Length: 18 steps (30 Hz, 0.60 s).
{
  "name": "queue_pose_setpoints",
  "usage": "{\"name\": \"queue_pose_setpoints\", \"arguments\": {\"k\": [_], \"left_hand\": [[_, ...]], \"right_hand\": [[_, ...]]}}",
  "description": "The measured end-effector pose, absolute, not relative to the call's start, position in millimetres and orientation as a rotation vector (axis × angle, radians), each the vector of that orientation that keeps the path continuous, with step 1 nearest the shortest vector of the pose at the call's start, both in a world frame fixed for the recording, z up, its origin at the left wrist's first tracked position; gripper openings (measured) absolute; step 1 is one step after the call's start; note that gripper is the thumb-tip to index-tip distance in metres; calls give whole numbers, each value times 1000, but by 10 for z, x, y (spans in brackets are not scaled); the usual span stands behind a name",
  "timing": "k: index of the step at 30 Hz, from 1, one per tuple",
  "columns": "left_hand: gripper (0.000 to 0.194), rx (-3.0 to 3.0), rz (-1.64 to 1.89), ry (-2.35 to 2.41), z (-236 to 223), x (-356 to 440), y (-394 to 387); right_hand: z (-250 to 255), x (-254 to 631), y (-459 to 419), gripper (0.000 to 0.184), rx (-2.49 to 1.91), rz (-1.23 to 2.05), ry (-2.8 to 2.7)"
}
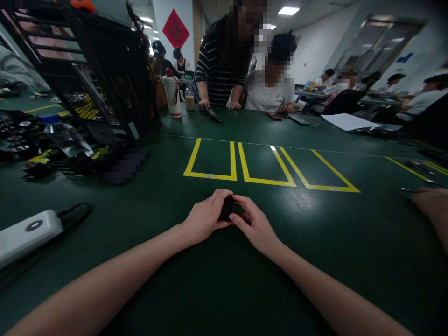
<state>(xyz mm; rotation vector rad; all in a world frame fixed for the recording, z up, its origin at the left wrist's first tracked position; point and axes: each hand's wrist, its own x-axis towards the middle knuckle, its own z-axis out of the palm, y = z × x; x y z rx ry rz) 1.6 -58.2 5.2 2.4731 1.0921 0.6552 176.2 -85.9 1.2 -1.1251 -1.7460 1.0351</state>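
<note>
Between my two hands is a small black object (227,208), mostly covered by fingers, so its kind does not show. My left hand (207,213) wraps round its left and top sides, fingers closed on it. From the other side my right hand (257,223) grips it with thumb and bent fingers. Both hands are low over the dark green table (224,284), just nearer to me than the yellow tape outlines (210,177).
At left stand a black computer case (115,70), a clear bottle (66,135) amid dark parts, and a white device (31,235) with a cord. A white cup (172,95) is at the back. Two people face me across the table; another person's hand (434,210) rests at right.
</note>
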Motion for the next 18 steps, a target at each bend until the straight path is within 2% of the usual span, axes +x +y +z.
{"name": "queue_pose_setpoints", "arguments": {"k": [9, 18], "left_hand": [[59, 2469, 661, 1086, 56, 22, -581], [60, 2463, 654, 1103, 55, 25, -580]], "right_hand": [[-7, 1759, -867, 24, -1058, 1036, -1721], [25, 1750, -865, 37, -1150, 1054, -1750]]}}
